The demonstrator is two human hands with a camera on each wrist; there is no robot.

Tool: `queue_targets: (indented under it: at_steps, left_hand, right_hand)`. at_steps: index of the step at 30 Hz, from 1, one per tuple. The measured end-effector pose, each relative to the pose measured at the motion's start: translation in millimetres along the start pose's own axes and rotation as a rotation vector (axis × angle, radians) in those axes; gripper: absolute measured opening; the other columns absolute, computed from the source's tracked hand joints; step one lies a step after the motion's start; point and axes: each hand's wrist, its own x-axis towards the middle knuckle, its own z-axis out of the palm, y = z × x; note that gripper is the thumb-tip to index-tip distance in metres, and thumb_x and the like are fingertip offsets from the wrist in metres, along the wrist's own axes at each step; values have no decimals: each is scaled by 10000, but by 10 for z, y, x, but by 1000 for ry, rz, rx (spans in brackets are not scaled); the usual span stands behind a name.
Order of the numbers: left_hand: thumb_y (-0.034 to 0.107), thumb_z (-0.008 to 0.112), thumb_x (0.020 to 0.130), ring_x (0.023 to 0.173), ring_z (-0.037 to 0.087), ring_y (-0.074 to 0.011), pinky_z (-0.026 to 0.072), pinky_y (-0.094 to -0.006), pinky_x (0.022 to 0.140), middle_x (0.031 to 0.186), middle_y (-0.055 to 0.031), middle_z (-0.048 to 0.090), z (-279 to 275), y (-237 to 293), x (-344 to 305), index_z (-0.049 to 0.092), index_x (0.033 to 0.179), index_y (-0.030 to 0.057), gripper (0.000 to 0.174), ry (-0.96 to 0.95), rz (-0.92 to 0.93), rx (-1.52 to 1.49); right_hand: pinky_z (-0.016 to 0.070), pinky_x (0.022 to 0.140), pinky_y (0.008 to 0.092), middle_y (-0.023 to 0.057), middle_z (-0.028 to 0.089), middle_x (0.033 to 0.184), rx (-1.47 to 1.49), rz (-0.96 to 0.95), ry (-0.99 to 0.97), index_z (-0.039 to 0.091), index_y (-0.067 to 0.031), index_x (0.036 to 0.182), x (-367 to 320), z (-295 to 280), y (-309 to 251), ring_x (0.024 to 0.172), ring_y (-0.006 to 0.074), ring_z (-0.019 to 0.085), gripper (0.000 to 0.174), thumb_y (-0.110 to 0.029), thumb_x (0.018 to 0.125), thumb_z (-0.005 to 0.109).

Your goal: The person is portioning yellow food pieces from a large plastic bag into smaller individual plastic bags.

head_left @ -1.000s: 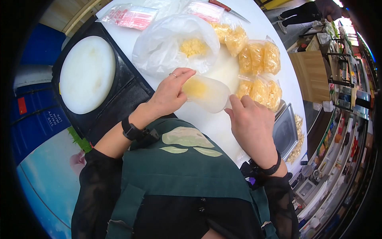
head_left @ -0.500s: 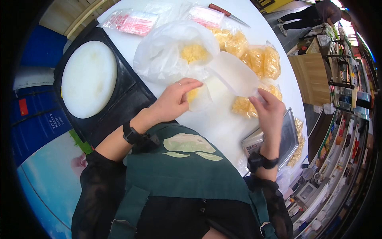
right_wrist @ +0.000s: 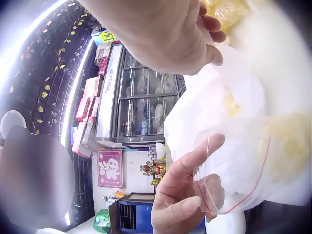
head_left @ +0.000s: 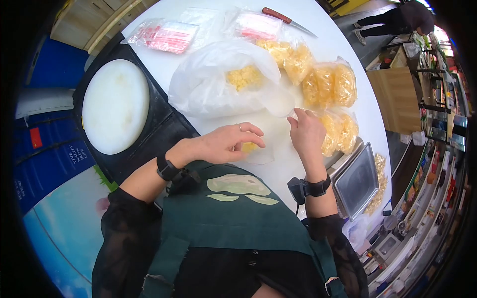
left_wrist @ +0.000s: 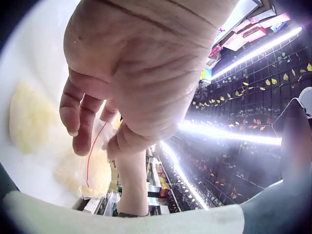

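Observation:
My left hand (head_left: 218, 144) is at the mouth of a clear zip bag (right_wrist: 243, 170) with a red seal line, thumb and fingers on either side of its film. Yellow bits (right_wrist: 290, 148) show in the bag's lower part. My right hand (head_left: 308, 131) pinches the near end of a translucent white scoop (head_left: 280, 103), which overlaps the edge of a large white plastic bag (head_left: 198, 84) in the head view. A heap of yellow pieces (head_left: 243, 78) lies inside that large bag. Part of the scoop blends into the pale background behind it.
Filled bags of yellow food (head_left: 330, 84) sit at the right, beyond a scale with a metal tray (head_left: 357, 181). A red-handled knife (head_left: 277, 15) and packs of zip bags (head_left: 171, 36) lie at the back. Left is a round white board (head_left: 117, 107).
The scoop went from over the zip bag, out to the right, then back left to the large bag's edge. My left hand's fingers have spread apart at the zip bag.

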Motion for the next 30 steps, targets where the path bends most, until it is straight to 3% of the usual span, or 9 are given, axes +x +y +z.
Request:
queue_targets:
  at_steps: [3, 6, 8, 9, 13, 18, 22, 24, 30]
  left_hand:
    - [57, 608, 832, 656, 531, -89, 475, -238, 628, 1244, -97, 562, -110, -13, 103, 610, 1167, 77, 335, 3, 21, -101]
    - [112, 663, 843, 674, 573, -141, 497, -278, 648, 1174, -96, 587, -227, -125, 285, 602, 1114, 86, 279, 113, -202, -228]
    - [127, 689, 831, 738, 615, -225, 513, -326, 695, 1112, -102, 593, -230, -403, 429, 585, 1123, 83, 313, 404, -30, 571]
    - [155, 732, 789, 847, 623, -285, 510, -358, 728, 1041, -100, 598, -207, -536, 507, 587, 1100, 65, 355, 451, 43, 727]
    - [145, 743, 745, 889, 614, -260, 504, -369, 724, 963, -84, 602, -124, -682, 778, 598, 1060, 64, 356, 427, 46, 1022]
    - [117, 725, 719, 816, 591, -219, 498, -322, 675, 830, -37, 578, -117, -962, 926, 622, 852, 90, 171, 273, -8, 1308]
    - [112, 710, 750, 786, 607, -213, 499, -310, 661, 818, -26, 599, -154, -890, 843, 644, 813, 91, 93, 394, 193, 1153]
    - [95, 703, 783, 759, 624, -227, 505, -325, 652, 841, -38, 641, -165, -786, 792, 674, 859, 94, 81, 490, 393, 865]
    - [68, 701, 809, 748, 621, -251, 509, -357, 642, 829, -51, 672, -26, -956, 712, 703, 938, 94, 132, 538, 392, 513]
  right_hand:
    - [502, 594, 436, 119, 624, 771, -20, -11, -6, 657, -78, 931, 4, -23, 20, 702, 336, 651, 165, -196, 820, 691]
    - [503, 589, 431, 117, 619, 771, -26, -14, 7, 636, -70, 905, 17, -82, -4, 697, 329, 650, 145, -184, 828, 681]
    - [509, 586, 412, 113, 615, 781, -91, -34, -38, 611, -66, 894, 32, -124, -36, 707, 310, 654, 126, -172, 846, 659]
    - [509, 586, 412, 113, 615, 781, -93, -32, -37, 611, -66, 894, 43, -154, -64, 707, 310, 654, 126, -172, 846, 659]
    - [519, 588, 382, 105, 611, 796, -195, -88, -43, 587, -49, 879, 90, -236, -153, 739, 267, 662, 122, -103, 785, 643]
    - [518, 595, 357, 90, 607, 791, -251, -183, -17, 599, -18, 915, 142, -305, -183, 723, 236, 654, 214, -53, 707, 636]
    - [504, 594, 332, 74, 597, 777, -300, -294, 55, 624, 4, 941, 176, -346, -186, 692, 218, 636, 233, -57, 716, 628]
    - [498, 592, 323, 70, 594, 774, -333, -338, 65, 631, 8, 941, 226, -391, -198, 686, 211, 632, 235, -60, 716, 626]
    - [486, 589, 323, 76, 594, 714, -480, -395, -1, 646, -11, 791, 312, -592, -277, 668, 202, 630, 105, -54, 697, 628]
